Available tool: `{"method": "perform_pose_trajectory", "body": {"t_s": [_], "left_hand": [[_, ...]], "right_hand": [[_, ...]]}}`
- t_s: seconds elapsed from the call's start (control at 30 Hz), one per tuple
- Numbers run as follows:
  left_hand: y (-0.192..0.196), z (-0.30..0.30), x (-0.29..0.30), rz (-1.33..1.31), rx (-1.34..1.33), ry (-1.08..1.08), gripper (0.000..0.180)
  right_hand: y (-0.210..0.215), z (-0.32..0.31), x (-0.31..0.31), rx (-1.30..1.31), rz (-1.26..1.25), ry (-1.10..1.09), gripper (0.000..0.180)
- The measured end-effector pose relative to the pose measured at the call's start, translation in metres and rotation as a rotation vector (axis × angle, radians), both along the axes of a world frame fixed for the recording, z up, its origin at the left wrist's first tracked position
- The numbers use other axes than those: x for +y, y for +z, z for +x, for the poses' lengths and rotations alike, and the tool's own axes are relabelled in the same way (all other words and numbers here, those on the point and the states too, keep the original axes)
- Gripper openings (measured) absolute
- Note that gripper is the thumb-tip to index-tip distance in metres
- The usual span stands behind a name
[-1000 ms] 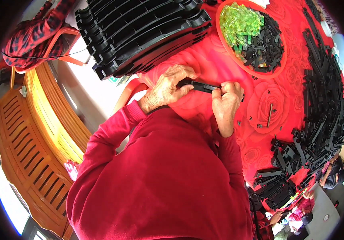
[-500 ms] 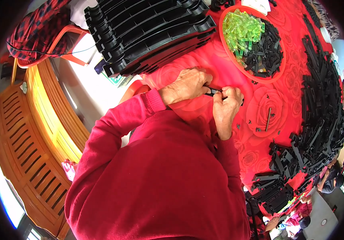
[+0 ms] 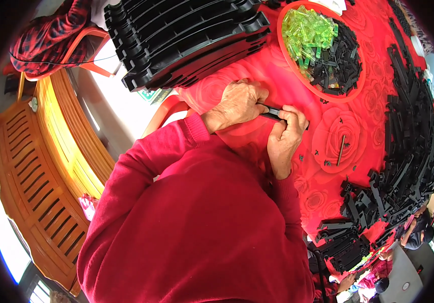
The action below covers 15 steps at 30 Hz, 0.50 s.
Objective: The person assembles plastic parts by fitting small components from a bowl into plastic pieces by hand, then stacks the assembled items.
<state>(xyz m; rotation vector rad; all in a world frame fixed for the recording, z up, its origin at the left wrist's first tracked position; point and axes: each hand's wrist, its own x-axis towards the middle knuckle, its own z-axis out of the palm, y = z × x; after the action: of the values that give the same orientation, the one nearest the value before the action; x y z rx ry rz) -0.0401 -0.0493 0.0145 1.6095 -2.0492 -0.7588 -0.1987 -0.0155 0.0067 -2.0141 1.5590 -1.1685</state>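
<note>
Between my two hands, just above the red flowered tablecloth, is a narrow black plastic part (image 3: 271,114). My left hand (image 3: 241,102) is closed with its thumb and fingers pinching the left end. The fingers of my right hand (image 3: 286,132) curl round the right end. Much of the part is covered by my fingers. To the right of my hands a thin dark rod (image 3: 341,150) lies on the cloth among tiny black bits. Beyond them stands an orange-rimmed basin (image 3: 322,91) with clear yellow-green pieces (image 3: 308,35) and small black pieces (image 3: 342,63).
Stacked black plastic trays (image 3: 186,40) rise at the far left of the table. A long heap of black strips (image 3: 409,131) runs along the right side. A wooden bench (image 3: 40,177) is at the left, near a person in a checked sleeve (image 3: 50,45). Other people sit at lower right.
My right fingers have shifted slightly, and more of the black part shows between my hands. The whole view has tilted a little.
</note>
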Motion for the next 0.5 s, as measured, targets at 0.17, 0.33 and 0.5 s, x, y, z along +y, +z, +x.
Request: {"method": "perform_pose_trajectory", "body": {"t_s": [0.17,0.33,0.5], "left_hand": [[-0.008,-0.002,0.005,-0.093,-0.010,0.038,0.027],[-0.002,-0.006,0.005,-0.082,-0.044,0.063,0.030],[-0.003,-0.009,0.002,-0.052,-0.057,0.063,0.032]], "right_hand": [[-0.005,-0.002,0.003,-0.013,-0.046,-0.035,0.024],[-0.007,-0.010,0.005,-0.135,-0.060,-0.046,0.026],[-0.009,-0.011,0.005,-0.189,-0.081,-0.048,0.021]]}}
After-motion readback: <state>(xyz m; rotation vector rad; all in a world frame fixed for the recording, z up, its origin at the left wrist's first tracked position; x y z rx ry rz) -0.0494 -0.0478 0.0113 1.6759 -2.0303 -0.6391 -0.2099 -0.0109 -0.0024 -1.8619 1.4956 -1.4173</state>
